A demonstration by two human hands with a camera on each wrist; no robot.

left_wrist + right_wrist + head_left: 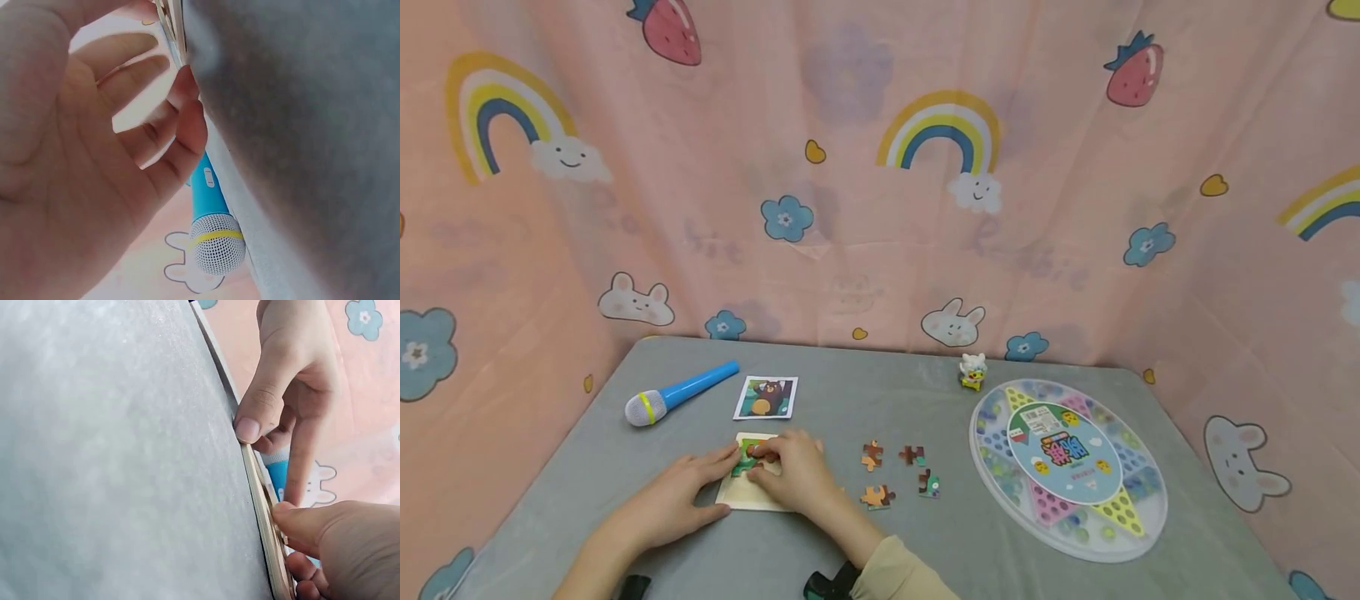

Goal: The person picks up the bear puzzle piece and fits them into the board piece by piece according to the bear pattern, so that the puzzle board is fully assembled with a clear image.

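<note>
A pale jigsaw board (pixel 748 497) lies on the table with a green and orange patch of puzzle (pixel 745 462) in its upper left part. My left hand (pixel 673 498) holds the board at its left side; its thumb is at the near corner and its index finger reaches over the surface. Over the board, my right hand (pixel 801 475) has thumb and fingers brought together on a puzzle piece, mostly hidden by the fingers. In the right wrist view, the right thumb (pixel 300 519) sits just above the board's edge (pixel 265 531).
Several loose puzzle pieces (pixel 877 497) lie right of the board. Behind it is a bear picture card (pixel 766 397); a blue toy microphone (pixel 681 393) is at the left. A round board game (pixel 1063 467) and a small figurine (pixel 972 372) stand to the right.
</note>
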